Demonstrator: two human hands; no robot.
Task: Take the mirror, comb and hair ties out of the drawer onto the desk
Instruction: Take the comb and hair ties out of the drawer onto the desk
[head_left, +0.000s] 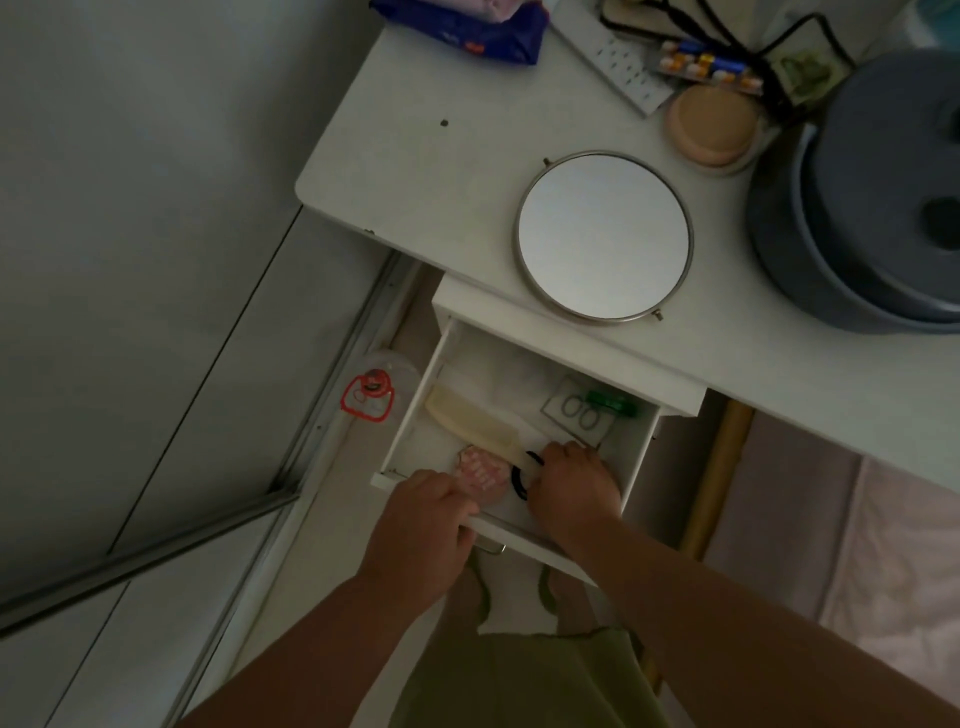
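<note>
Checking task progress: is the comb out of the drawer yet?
No, the cream comb lies inside the open drawer, while only the round mirror sits on the desk.

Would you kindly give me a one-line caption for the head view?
Mirror already on the desk; right hand gathers black hair ties in the open drawer, comb still inside.

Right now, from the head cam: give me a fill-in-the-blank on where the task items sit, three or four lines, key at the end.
1. The round mirror lies flat on the ____.
2. The cream comb lies inside the open ____.
3. The right hand is at the black ____ ties in the drawer.
4. The left hand rests on the drawer's ____ edge.

Missing words: desk; drawer; hair; front
</note>
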